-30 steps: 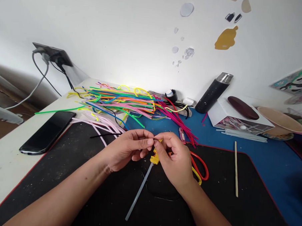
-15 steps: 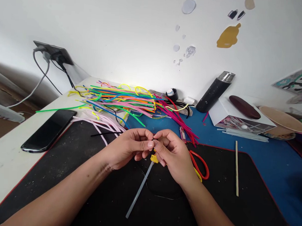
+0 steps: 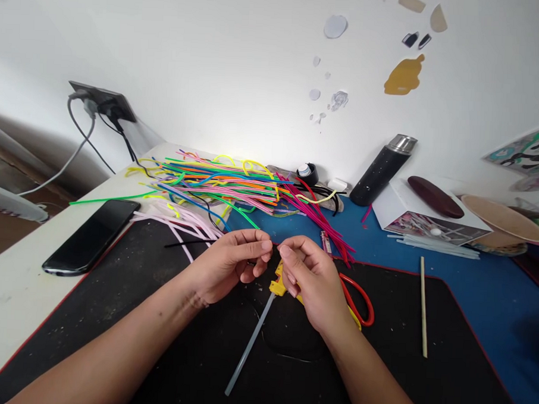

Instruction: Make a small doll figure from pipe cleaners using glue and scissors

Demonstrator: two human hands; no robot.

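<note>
In the head view my left hand (image 3: 233, 263) is closed in a pinch, its thumb pressed to the index finger. A thin black pipe cleaner (image 3: 185, 244) sticks out behind it to the left and appears to run into its grip. Facing it a small gap away, my right hand (image 3: 308, 275) also pinches with thumb and index finger; whatever sits in its fingertips is too small to make out. Under the right hand lies a yellow glue gun (image 3: 278, 286), partly hidden, with a translucent glue stick (image 3: 251, 344) poking out toward me. Red-handled scissors (image 3: 367, 298) rest beside the right wrist.
Behind my hands lies a heap of colourful pipe cleaners (image 3: 221, 179). A phone (image 3: 92, 236) is at left. At right are a wooden stick (image 3: 423, 307), a black thermos (image 3: 382, 171), a white box (image 3: 389, 210) and several clear glue sticks (image 3: 437, 246). A black mat (image 3: 191, 353) lies underneath.
My two hands' fingertips, which were touching, have come slightly apart. The view has tilted a little, so the surroundings sit slightly lower.
</note>
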